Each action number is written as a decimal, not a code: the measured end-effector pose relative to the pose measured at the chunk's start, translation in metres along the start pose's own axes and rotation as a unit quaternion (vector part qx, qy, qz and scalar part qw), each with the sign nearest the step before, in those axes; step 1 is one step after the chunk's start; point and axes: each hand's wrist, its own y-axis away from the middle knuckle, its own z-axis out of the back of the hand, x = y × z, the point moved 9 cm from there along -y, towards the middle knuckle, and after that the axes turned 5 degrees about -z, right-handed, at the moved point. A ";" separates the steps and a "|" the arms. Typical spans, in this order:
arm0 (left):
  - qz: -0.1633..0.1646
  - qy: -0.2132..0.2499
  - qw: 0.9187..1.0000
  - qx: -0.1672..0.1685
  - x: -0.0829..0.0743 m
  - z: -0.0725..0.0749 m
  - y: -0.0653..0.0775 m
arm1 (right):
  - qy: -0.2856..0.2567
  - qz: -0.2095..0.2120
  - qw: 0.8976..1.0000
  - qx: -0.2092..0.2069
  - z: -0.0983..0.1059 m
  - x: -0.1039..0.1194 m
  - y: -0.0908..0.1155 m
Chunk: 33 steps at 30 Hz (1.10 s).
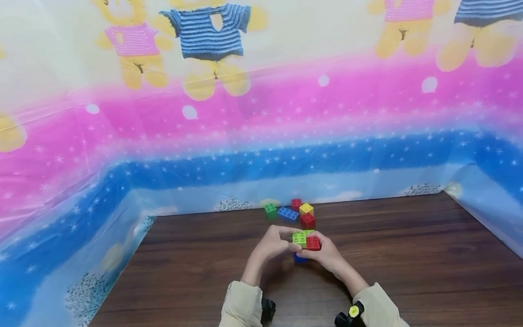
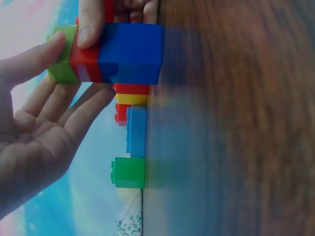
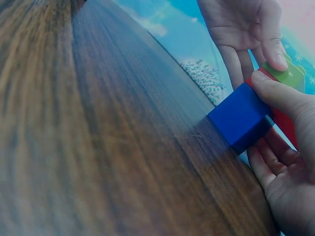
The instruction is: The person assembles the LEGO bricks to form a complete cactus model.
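Note:
Both hands hold one stack of toy building bricks between them, low over the table's middle. At its bottom is a blue brick, a red layer sits above it, and a lime green brick is on top. My left hand pinches the lime green brick, its thumb on the near side and fingers behind. With its thumb against the red layer, my right hand grips the stack from the other side. A red brick juts out toward the right hand beside the lime green top.
Behind the stack stand loose bricks: a green one, a long blue one, a yellow one, a red one and another red one. A printed cloth borders the wooden table.

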 end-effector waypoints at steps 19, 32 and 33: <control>-0.039 0.005 0.999 0.015 -0.003 -0.003 0.001 | 0.002 -0.012 1.000 0.003 0.001 -0.003 -0.002; -0.056 0.037 0.997 0.042 -0.005 -0.006 0.004 | -0.003 0.002 1.000 0.008 0.001 0.000 0.002; -0.055 0.036 0.997 0.046 -0.005 -0.005 0.004 | -0.008 0.000 1.000 0.013 -0.001 -0.001 0.002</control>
